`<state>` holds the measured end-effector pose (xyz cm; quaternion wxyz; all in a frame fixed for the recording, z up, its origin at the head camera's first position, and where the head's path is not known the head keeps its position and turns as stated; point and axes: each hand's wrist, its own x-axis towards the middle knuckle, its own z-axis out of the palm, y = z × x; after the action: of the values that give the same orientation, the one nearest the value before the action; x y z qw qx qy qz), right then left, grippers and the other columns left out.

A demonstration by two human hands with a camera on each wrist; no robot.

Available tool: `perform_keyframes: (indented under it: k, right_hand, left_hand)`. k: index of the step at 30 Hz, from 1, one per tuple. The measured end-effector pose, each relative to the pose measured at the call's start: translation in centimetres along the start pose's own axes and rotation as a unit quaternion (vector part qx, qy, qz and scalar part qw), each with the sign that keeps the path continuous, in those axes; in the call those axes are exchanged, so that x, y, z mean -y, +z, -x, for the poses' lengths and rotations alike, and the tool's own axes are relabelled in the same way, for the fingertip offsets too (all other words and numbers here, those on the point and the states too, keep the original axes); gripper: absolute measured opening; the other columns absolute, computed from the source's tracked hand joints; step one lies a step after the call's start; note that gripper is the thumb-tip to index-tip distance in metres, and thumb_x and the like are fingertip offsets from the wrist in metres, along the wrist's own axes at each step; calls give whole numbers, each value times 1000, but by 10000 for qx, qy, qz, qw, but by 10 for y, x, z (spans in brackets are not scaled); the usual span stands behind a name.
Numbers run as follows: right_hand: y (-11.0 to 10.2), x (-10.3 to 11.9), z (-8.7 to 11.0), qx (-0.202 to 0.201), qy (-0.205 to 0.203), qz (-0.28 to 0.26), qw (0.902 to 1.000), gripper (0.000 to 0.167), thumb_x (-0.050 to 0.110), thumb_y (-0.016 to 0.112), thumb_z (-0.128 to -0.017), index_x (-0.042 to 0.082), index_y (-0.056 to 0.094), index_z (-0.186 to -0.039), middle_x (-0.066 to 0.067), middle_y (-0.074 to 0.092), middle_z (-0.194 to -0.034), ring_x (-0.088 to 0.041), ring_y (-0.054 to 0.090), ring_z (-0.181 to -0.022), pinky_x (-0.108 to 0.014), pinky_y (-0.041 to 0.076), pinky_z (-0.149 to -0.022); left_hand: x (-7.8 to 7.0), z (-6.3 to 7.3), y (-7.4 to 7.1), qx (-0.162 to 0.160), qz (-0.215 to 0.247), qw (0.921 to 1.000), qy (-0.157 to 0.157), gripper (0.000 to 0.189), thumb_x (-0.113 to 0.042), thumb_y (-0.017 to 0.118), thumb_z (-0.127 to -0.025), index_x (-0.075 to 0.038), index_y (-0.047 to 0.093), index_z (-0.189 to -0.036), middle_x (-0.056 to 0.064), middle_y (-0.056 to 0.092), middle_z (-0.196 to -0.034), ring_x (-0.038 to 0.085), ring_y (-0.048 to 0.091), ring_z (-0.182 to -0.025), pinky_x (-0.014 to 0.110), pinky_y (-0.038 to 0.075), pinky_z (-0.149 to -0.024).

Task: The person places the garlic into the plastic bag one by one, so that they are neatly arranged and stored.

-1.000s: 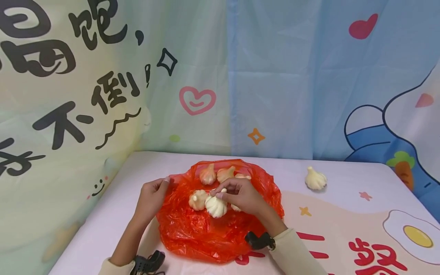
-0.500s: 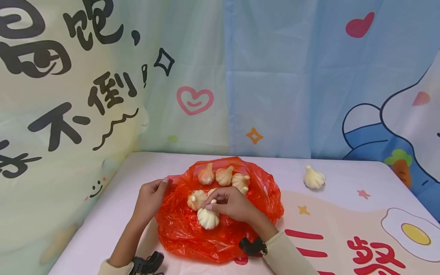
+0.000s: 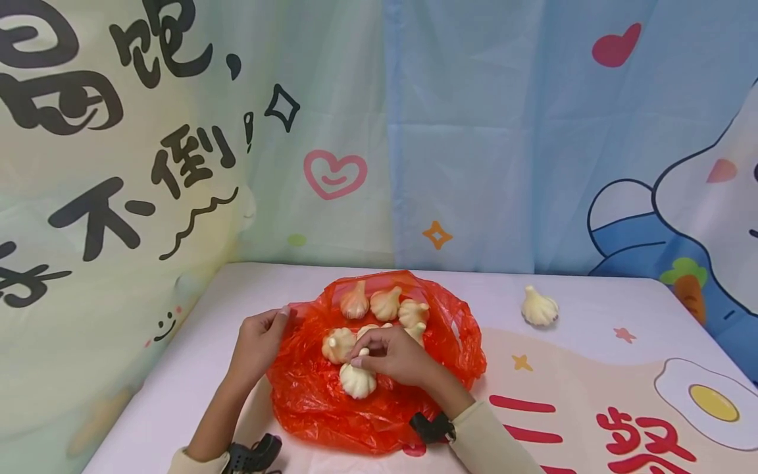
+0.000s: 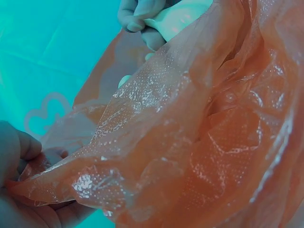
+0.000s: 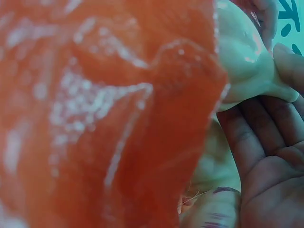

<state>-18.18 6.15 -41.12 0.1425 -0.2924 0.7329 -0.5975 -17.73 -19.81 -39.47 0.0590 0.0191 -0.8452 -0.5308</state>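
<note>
A crumpled red plastic bag (image 3: 331, 415) lies spread on the table, its mouth open toward the back. My left hand (image 3: 260, 339) pinches its left edge; in the left wrist view the film of the bag (image 4: 156, 166) runs between thumb and fingers. By its stem my right hand (image 3: 393, 355) holds a pale garlic bulb (image 3: 358, 382) over the bag's middle. The right wrist view has this garlic bulb (image 5: 242, 52) partly behind the red film. Several other bulbs rest in the bag, among them a tan garlic bulb (image 3: 339, 345); the right hand partly hides some.
A single garlic bulb (image 3: 539, 307) sits on the table at the back right, apart from the bag. The tablecloth (image 3: 592, 309) carries printed pictures and red characters. Behind the table hangs a printed curtain (image 3: 468, 164).
My right hand has moved left and toward me with the garlic bulb, bringing more bulbs behind it into sight. The left hand keeps its hold on the bag's edge.
</note>
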Motion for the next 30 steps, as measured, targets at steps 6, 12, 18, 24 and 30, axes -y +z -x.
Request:
perform_keyframes:
  k: [6,12,18,24,30]
  right_hand:
    - [2,-11,-3,64,130,-6,9999,10,3,69,-89,-2,69,-98,-9,71,-97,-12,66,-88,-27,54,-78]
    - [2,-31,-8,140,20,108,9998,13,9,71,-89,5,71,-102,-7,71,-100,-11,65,-93,-25,51,-85]
    - [3,-32,-10,134,35,290,9995,19,5,70,-89,4,71,-108,-10,70,-105,-13,63,-96,-25,49,-88]
    - [2,-30,-7,-20,103,172,9998,22,14,72,-89,12,71,-111,-1,69,-108,-12,64,-98,-26,51,-87]
    - [1,-26,-7,-107,-33,-32,9999,27,8,72,-89,7,70,-115,-4,69,-113,-20,65,-106,-28,52,-86]
  left_hand:
    - [-2,0,0,-5,-1,10000,-11,44,-35,46,-104,0,72,-99,13,69,-91,26,58,-81,25,53,-69]
    - [-2,0,0,15,16,9999,-99,44,-37,46,-103,-1,72,-104,12,70,-97,26,62,-86,30,55,-76]
    - [-1,0,1,26,41,9999,-141,45,-37,45,-104,-1,71,-107,13,70,-104,27,65,-96,38,54,-84]
    - [0,-1,1,35,46,9999,-126,45,-37,45,-104,-1,71,-107,13,70,-104,27,65,-96,38,54,-84]
    - [0,-2,0,16,-2,10000,-78,44,-36,45,-104,-1,72,-105,12,70,-103,26,64,-94,37,54,-84]
